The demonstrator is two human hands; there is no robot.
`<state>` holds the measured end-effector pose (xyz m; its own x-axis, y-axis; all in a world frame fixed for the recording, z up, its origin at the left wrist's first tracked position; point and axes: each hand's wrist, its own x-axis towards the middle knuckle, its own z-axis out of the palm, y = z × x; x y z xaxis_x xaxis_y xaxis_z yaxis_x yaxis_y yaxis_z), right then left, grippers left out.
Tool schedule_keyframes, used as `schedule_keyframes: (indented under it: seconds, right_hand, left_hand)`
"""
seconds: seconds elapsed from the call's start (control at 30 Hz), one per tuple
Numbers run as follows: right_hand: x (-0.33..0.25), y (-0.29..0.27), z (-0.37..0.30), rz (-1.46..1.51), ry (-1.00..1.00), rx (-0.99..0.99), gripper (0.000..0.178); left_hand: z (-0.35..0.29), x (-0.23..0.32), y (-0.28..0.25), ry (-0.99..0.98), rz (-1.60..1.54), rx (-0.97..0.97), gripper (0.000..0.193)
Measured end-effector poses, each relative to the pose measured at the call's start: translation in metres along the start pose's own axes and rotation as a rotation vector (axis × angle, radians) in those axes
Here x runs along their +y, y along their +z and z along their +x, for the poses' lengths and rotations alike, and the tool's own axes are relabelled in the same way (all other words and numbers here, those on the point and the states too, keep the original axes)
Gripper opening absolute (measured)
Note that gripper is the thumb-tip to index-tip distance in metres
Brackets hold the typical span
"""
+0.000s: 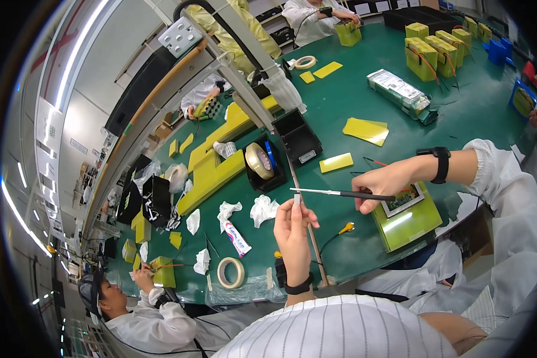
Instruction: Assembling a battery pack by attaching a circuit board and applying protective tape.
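At the near edge of the tabletop (352, 259), the left hand (292, 235) has thumb and fingertips pinched on a small grey piece (296, 200). The right hand (385, 181), well apart from it, is closed around the dark handle of a slim tool (322, 191); the metal tip reaches the top of the piece, though I cannot tell whether they touch.

Beneath the right hand, near the right end of that edge, lies a yellow-green pack (409, 231) with a board (408, 196) exposed on top. The board appears to be in place already; with the piece in the fingers and the board uncovered, this pack looks unfinished.

Left along the same edge lies a tape roll (230, 272); farther in are a tube (237, 238) and crumpled tissue (263, 210). Mid-table lie yellow sheets (365, 131), seemingly unused. Toward the far right corner stand wrapped packs (422, 59) with leads attached, apparently further along.
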<state>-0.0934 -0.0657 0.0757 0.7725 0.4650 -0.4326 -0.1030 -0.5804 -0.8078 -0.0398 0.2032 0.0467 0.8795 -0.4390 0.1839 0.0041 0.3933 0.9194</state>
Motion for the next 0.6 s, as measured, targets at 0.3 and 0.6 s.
schedule_keyframes:
  seconds: [0.3, 0.6]
  right_hand:
    - [-0.019, 0.000, 0.002, -0.066, 0.000, 0.001, 0.080]
    - [-0.018, 0.011, -0.005, -0.093, -0.035, 0.073, 0.078]
  left_hand:
    - [0.006, -0.008, 0.006, -0.041, 0.022, 0.021, 0.019]
    - [0.003, -0.007, 0.010, -0.047, 0.021, 0.044, 0.016]
